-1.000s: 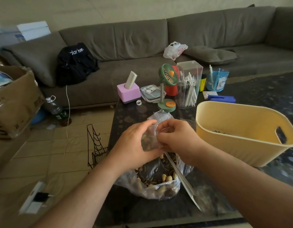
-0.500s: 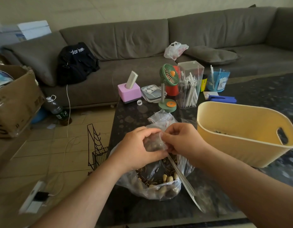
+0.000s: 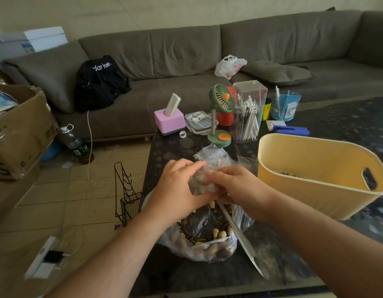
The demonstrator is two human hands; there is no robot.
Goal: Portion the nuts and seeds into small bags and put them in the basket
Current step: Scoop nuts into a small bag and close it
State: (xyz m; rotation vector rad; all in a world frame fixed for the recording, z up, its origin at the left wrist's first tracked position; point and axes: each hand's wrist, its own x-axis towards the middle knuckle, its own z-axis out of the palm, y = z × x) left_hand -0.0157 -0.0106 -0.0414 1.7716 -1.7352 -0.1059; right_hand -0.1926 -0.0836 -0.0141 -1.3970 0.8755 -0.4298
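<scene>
left hand (image 3: 177, 186) + right hand (image 3: 238, 190): both gripping small clear filled plastic bag (image 3: 200, 183) | above large clear bag of nuts and seeds (image 3: 205, 239) on dark surface (image 3: 171, 147) | pale yellow plastic basket (image 3: 311, 168) just right

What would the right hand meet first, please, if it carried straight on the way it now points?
The right hand points leftward at the small bag it already pinches; just beyond lie the left hand's fingers. So it would likely press into the left hand, though depth is unclear.
</scene>
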